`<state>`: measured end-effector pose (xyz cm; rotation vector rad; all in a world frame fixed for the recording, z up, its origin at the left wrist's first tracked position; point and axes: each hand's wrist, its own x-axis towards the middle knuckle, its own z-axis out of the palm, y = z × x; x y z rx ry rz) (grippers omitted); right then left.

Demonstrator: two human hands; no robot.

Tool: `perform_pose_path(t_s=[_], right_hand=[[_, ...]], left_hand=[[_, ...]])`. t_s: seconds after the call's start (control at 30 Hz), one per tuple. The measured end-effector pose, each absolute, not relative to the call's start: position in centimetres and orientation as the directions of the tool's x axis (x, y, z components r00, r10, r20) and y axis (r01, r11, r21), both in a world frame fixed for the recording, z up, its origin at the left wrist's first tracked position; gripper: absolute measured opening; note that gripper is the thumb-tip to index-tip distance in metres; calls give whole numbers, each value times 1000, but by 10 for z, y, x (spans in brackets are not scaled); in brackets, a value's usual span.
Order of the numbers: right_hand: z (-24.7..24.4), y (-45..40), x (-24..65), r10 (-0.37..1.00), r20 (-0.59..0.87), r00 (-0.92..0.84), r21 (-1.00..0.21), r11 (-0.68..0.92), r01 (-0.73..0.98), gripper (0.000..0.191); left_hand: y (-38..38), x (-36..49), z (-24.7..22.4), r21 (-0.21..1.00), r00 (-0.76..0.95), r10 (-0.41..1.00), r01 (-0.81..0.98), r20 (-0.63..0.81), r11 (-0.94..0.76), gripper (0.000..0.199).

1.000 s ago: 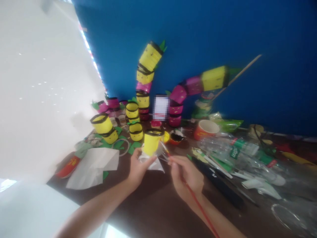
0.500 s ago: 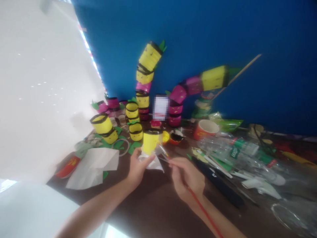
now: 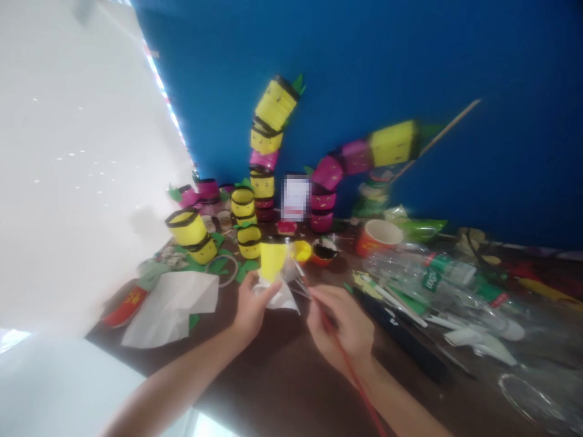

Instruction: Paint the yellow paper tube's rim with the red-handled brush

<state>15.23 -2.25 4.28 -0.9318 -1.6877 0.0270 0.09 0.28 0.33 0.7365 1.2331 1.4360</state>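
1. A blue wall rises behind everything.
2. The brown worktop spreads below it, crowded along the back and right.
3. Two curved stacks of yellow and magenta cups stand before the wall: the left stack bends up to the right, while the right stack leans over to the right.
4. Clear plastic bottles with green labels lie at the right, beside a long black object.
5. A white sheet lies at the left.
6. The right hand is closed around a red-handled brush, tip pointing up and away.
7. The left hand pinches the lower end of a yellow cup with a dark rim, upright over white paper at front centre. The brush tip is beside its right side; whether they touch cannot be told.
8. A red paper cup stands farther right.
9. Between the two cups sit a dish of black paint and a smaller yellow dish.
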Motion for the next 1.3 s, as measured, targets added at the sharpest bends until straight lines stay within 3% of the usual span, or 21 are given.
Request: perform_pose_path(t_s=[0.47, 0.7, 0.93, 1.3], right_hand=[[37, -23, 154, 586, 795, -156, -456, 747, 484, 26], [39, -20, 151, 598, 798, -74, -456, 680, 574, 28], [37, -22, 154, 577, 806, -133, -460, 751, 473, 24], [41, -19, 152, 596, 801, -54, -476, 690, 545, 23]], left_hand=[[4, 1, 1, 933, -234, 957, -349, -173, 83, 40], [3, 0, -1, 937, -222, 960, -339, -169, 87, 39], [3, 1, 4, 910, -214, 954, -401, -209, 109, 42], [1, 1, 1, 934, -182, 969, -345, -166, 95, 41]])
